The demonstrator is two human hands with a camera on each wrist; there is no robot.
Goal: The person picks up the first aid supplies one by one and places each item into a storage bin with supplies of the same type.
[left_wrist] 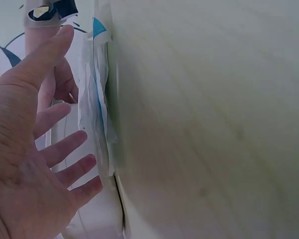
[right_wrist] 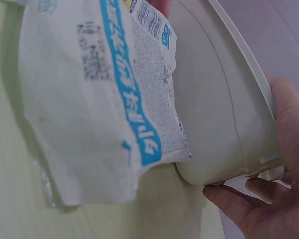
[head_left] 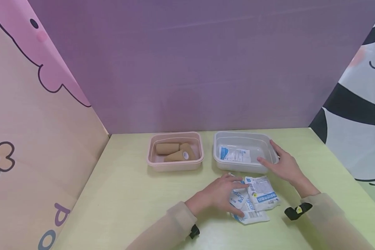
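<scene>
Packets (head_left: pixel 262 193) lie nearest your spread left hand (head_left: pixel 218 194), toward the right edge of the worktop (head_left: pixel 122 194); your right hand (head_left: pixel 286 168) grips the box (head_left: pixel 237 167).

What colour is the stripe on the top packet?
The stripe on the packet is blue with white writing, clearest in the right wrist view.

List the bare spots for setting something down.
Bare tabletop: left of the pink tub, and between that tub and the left sleeve. Crowded: around the white tub, with packets and the left hand in front and the right hand on its right end.
</scene>
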